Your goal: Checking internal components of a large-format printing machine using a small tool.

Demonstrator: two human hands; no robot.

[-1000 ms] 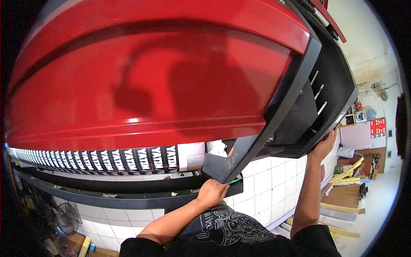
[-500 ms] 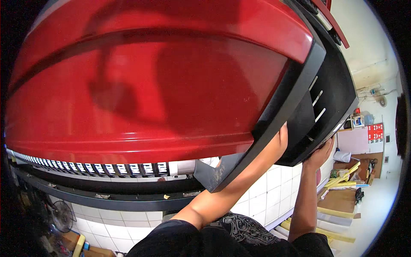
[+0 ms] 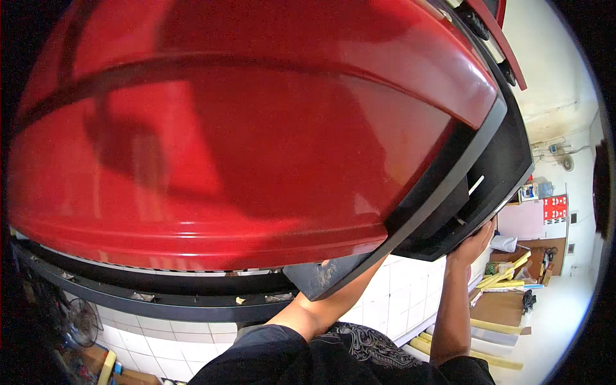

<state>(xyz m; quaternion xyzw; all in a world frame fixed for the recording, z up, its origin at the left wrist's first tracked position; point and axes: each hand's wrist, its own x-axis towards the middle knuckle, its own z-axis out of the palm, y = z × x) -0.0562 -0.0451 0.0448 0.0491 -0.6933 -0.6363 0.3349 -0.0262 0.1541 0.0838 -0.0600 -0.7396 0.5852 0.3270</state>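
Observation:
A large curved red cover point(image 3: 244, 167) fills most of the head view, with my head's shadow across it. Grey-black trim point(image 3: 410, 228) borders its right edge. My left forearm point(image 3: 340, 295) passes behind this trim, and the fingers are hidden there. Right of the trim is a black slotted end panel point(image 3: 500, 160). My right hand point(image 3: 472, 248) grips that panel's lower right edge from outside, fingers running up along it, the thumb not in sight.
A dark rail point(image 3: 192, 307) runs below the cover, with small scraps on it. A fan point(image 3: 82, 321) stands at lower left on the tiled floor. Yellow tubes point(image 3: 507, 276) and cardboard point(image 3: 499, 309) lie at right. Another red part point(image 3: 504, 45) juts out at upper right.
The red cover sits lower in the view and now hides most of the black-and-white printed strip beneath it. My left hand, whose thumb showed beside the trim, has slipped behind it.

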